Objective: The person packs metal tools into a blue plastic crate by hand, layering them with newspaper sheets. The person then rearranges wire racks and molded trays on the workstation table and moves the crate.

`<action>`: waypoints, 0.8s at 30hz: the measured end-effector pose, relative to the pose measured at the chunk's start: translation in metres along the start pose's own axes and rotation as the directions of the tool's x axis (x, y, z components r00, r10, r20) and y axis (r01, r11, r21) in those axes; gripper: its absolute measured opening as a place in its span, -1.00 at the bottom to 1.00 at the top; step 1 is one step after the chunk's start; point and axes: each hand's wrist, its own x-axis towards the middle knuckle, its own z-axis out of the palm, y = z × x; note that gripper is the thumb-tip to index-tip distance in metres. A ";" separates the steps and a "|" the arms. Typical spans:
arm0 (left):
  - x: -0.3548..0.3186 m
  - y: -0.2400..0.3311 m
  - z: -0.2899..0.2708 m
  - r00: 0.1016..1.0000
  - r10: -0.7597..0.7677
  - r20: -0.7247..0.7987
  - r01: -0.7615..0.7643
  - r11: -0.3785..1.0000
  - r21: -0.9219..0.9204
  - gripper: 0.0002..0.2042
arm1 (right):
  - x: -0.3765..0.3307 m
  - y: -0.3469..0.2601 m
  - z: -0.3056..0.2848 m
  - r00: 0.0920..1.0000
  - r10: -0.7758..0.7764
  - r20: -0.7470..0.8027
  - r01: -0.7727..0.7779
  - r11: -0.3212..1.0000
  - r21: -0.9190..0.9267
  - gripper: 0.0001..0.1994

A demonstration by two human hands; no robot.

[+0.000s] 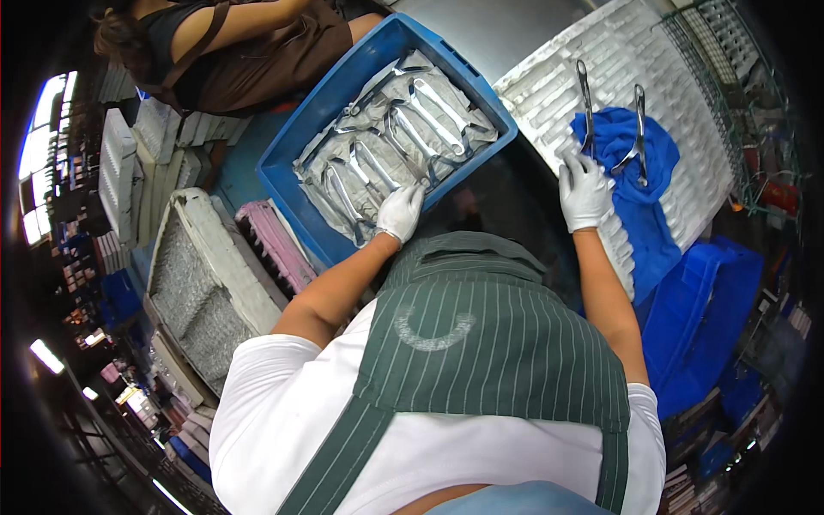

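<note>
Cloth, metal parts on white panel

I am holding my arms out. My left hand and right hand are pointing forward, well apart.

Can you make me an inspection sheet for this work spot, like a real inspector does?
Surface: white board, ridged, with a blue cloth on it.
Job's things: two metal parts at the cloth; more on grey lining inside a blue bin.
Clutter: pink tray and pale tray left of the bin.
Hands: both white-gloved. Left hand at the bin's near edge; right hand beside one part's lower end. Grips unclear.
Cables: nothing seen.
Surroundings: another person beyond the bin; blue crate at right.
</note>
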 end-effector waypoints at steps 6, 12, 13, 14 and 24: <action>-0.008 -0.027 0.023 0.997 0.043 0.066 -0.066 0.911 0.408 -0.74 | -0.067 -0.030 -0.023 0.994 -0.093 -0.058 0.106 0.938 0.331 -0.79; 0.015 -0.065 0.029 0.987 0.156 0.043 -0.156 0.848 0.507 -0.78 | -0.243 0.015 0.031 0.617 0.210 0.758 -0.672 0.642 0.369 -0.69; 0.024 -0.065 0.022 0.966 0.257 0.026 -0.235 0.831 0.505 -0.74 | -0.282 0.029 0.040 0.678 0.214 0.704 -0.698 0.488 0.524 -0.66; 0.019 -0.079 0.019 0.979 0.202 0.035 -0.189 0.827 0.529 -0.65 | -0.285 0.028 0.032 0.548 0.270 0.792 -0.703 0.662 0.260 -0.64; 0.041 -0.037 0.043 0.891 -0.216 -0.400 0.335 0.907 0.254 -0.32 | -0.416 0.031 -0.014 0.300 0.606 0.737 -0.926 0.370 0.073 -0.63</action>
